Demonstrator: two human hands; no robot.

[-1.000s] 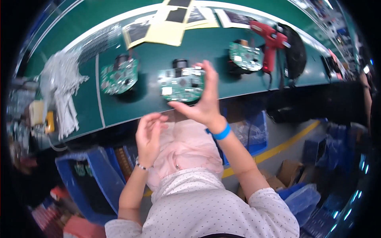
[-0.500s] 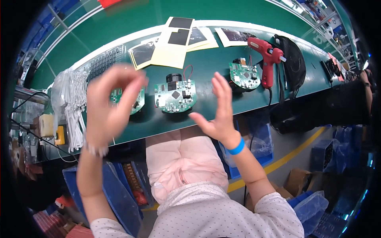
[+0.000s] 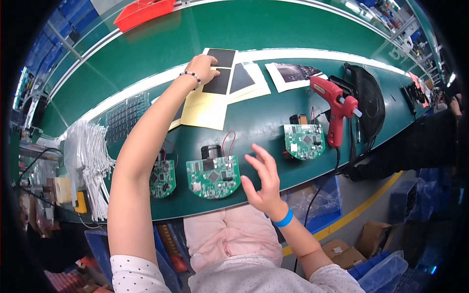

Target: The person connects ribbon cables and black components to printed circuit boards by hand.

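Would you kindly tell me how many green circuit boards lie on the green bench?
3: one green circuit board partly under the left forearm, one beside the open right hand, one by the red glue gun.

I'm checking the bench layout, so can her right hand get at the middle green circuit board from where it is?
Probably yes: the right hand hovers open beside the middle circuit board, with nothing between them.

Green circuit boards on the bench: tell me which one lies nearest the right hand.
The middle board, with the black part and red wire loop at its top edge. The right hand hovers just beside it; the left board and right board lie farther off.
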